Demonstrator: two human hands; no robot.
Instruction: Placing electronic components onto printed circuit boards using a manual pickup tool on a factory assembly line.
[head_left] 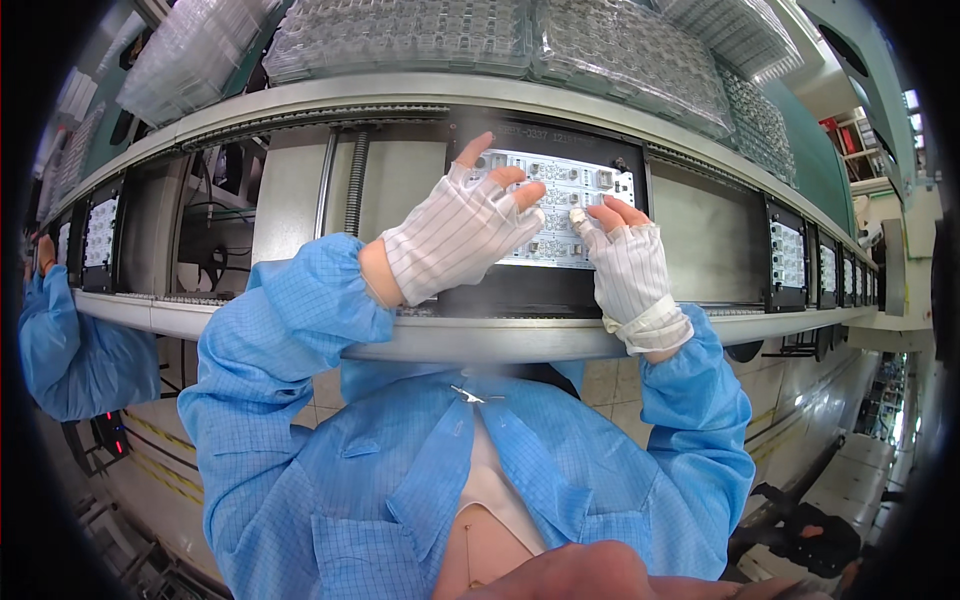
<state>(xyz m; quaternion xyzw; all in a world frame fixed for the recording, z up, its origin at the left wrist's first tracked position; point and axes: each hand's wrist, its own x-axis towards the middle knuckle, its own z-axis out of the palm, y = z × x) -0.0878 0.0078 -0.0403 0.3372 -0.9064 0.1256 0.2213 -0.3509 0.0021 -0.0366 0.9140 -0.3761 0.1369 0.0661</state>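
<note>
A white circuit board [562, 250] with rows of small components lies in a black carrier frame [470, 300] in front of me. My left hand [460, 230], in a white striped glove with bare fingertips, is over the board's left side. Its index finger points up past the board's upper left corner, and the other fingers are spread and bent, with nothing visible in them. My right hand [628, 255], gloved alike, reaches over the board's right part. Its thumb, covered in white, and its fingertips are slightly apart at the components; anything tiny between them is too small to see.
The carrier sits on a conveyor line with a metal front rail [480, 340]. More boards in black carriers [788, 252] stand farther right, another [100, 232] at left. Stacked clear plastic trays [400, 40] line the far side. A co-worker's blue sleeve [52, 320] shows at far left.
</note>
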